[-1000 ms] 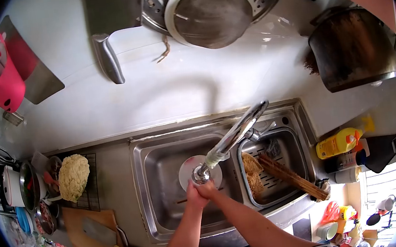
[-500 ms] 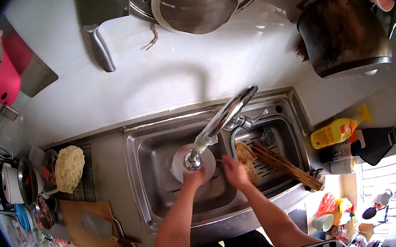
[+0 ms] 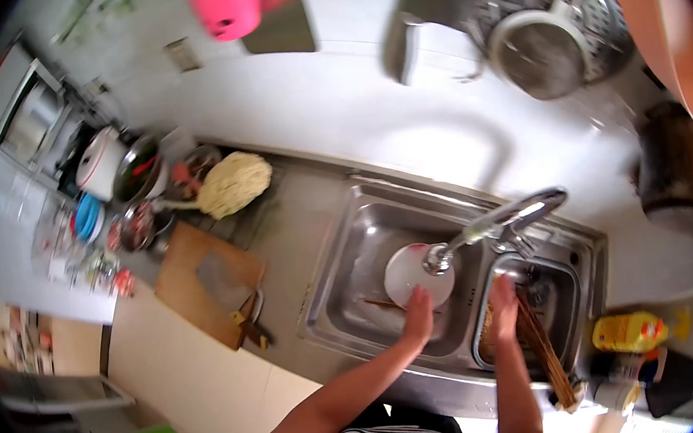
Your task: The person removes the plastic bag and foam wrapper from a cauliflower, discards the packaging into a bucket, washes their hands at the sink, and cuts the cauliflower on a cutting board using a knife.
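A white plate [image 3: 402,277] lies in the left sink basin under the chrome faucet [image 3: 501,220]. My left hand [image 3: 418,313] is over the plate's lower edge, its fingers stretched out; slight blur hides whether they touch it. My right hand [image 3: 504,305] hovers at the left side of the draining basket [image 3: 580,297] in the right basin, fingers straight and seemingly holding nothing. Beneath and beside it are a yellowish scrubber [image 3: 486,333], mostly hidden, and a bundle of brown sticks [image 3: 543,344] leaning over the basket's front edge.
Left of the sink are a wooden cutting board [image 3: 190,273] with a cleaver [image 3: 224,280], a pale cauliflower-like head [image 3: 236,183] and several bowls. A yellow detergent bottle [image 3: 629,331] stands at right. A strainer [image 3: 542,53] and a dark pot [image 3: 681,170] are along the wall.
The view has swung left, so the sink now appears farther right. My right hand has moved from between the basins to over the basket. My left hand's fingers have straightened at the plate's edge.
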{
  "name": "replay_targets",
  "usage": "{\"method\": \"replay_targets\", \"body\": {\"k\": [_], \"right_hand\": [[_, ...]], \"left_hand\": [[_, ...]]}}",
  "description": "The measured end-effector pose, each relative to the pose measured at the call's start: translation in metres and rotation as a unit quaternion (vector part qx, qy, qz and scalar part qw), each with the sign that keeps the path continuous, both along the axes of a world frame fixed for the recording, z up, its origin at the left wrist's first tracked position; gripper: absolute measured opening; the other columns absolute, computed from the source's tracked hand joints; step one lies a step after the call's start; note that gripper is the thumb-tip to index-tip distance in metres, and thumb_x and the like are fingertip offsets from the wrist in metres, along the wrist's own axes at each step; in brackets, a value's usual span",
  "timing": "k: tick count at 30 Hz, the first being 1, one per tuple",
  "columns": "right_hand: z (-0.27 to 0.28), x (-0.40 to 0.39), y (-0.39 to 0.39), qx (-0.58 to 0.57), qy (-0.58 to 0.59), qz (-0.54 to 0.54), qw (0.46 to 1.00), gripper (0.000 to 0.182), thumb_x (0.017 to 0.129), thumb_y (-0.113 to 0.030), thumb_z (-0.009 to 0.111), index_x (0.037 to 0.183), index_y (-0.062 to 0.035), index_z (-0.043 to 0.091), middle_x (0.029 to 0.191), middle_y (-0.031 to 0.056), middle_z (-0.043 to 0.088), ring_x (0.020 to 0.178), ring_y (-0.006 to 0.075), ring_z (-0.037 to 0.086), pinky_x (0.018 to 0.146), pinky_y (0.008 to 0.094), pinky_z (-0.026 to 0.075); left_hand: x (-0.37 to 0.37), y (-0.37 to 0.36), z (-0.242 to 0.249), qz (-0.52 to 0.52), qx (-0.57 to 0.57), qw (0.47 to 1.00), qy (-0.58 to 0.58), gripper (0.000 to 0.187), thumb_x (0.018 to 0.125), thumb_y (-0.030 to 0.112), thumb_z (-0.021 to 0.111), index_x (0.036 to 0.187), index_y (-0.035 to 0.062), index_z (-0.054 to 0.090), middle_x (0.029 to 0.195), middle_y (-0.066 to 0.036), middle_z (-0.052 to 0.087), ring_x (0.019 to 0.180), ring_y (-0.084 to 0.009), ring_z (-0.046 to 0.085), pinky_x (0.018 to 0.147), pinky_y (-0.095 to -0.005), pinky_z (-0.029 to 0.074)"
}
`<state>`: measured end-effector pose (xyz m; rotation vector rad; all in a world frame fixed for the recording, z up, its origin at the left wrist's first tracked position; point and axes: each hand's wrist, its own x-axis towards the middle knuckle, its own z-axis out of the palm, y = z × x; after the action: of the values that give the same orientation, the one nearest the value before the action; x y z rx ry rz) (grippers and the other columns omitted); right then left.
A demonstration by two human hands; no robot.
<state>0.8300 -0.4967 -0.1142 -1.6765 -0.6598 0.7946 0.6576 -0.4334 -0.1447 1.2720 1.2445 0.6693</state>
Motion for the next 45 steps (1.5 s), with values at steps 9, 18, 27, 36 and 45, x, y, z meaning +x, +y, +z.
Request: {"method": "replay_targets", "body": {"k": [9,18,27,36,45], "right_hand": [[0.115,-0.159,0.018,0.175,0.266,0.222,0.921,0.056,0.096,-0.032,0.028,0.140,0.0010,0.023,0.146,0.0140,0.023,0.135,0.0235,0.021,0.110,0.0339,0.014],[0.018,-0.154,0.029,-0.025,-0.072,0.140,0.987,0.039,0.089,-0.026,0.050,0.116,0.0020,0.055,0.102,0.0221,0.062,0.095,0.0299,0.062,0.083,0.0351,0.047],[0.051,-0.329,0.047,-0.008,-0.236,0.199,0.951,0.023,0.084,-0.020,0.058,0.099,-0.0032,0.066,0.093,0.0191,0.065,0.085,0.0284,0.065,0.076,0.0331,0.050],[0.048,-0.485,0.106,-0.030,-0.373,0.312,0.874,0.042,0.076,-0.014,0.058,0.117,-0.0069,0.050,0.105,0.0185,0.056,0.100,0.0366,0.052,0.087,0.0445,0.043],[0.028,-0.495,0.149,-0.191,-0.396,0.350,0.827,0.039,0.068,-0.014,0.062,0.105,-0.0075,0.048,0.099,0.0160,0.055,0.098,0.0347,0.052,0.085,0.0428,0.043]], "left_hand": [[-0.038,-0.020,0.111,-0.010,0.202,0.974,-0.102,0.053,0.096,0.029,0.029,0.137,-0.0044,0.025,0.145,-0.018,0.023,0.137,-0.0306,0.015,0.111,-0.0399,0.013],[-0.163,0.000,0.064,-0.149,0.218,0.906,0.330,0.050,0.083,0.033,0.055,0.128,0.0142,0.044,0.135,-0.014,0.039,0.127,-0.0334,0.031,0.102,-0.0505,0.026],[-0.368,0.011,0.041,-0.015,0.377,0.901,0.214,0.039,0.078,0.027,0.061,0.110,0.0062,0.058,0.110,-0.014,0.058,0.104,-0.0322,0.052,0.093,-0.0437,0.038],[-0.520,0.052,0.069,0.022,0.257,0.949,0.180,0.039,0.078,0.023,0.062,0.109,-0.0010,0.057,0.106,-0.018,0.060,0.101,-0.0338,0.054,0.090,-0.0431,0.040],[-0.545,0.137,0.081,-0.009,0.299,0.938,0.176,0.046,0.079,0.023,0.060,0.117,-0.0012,0.051,0.116,-0.020,0.054,0.109,-0.0353,0.049,0.094,-0.0416,0.037]]}}
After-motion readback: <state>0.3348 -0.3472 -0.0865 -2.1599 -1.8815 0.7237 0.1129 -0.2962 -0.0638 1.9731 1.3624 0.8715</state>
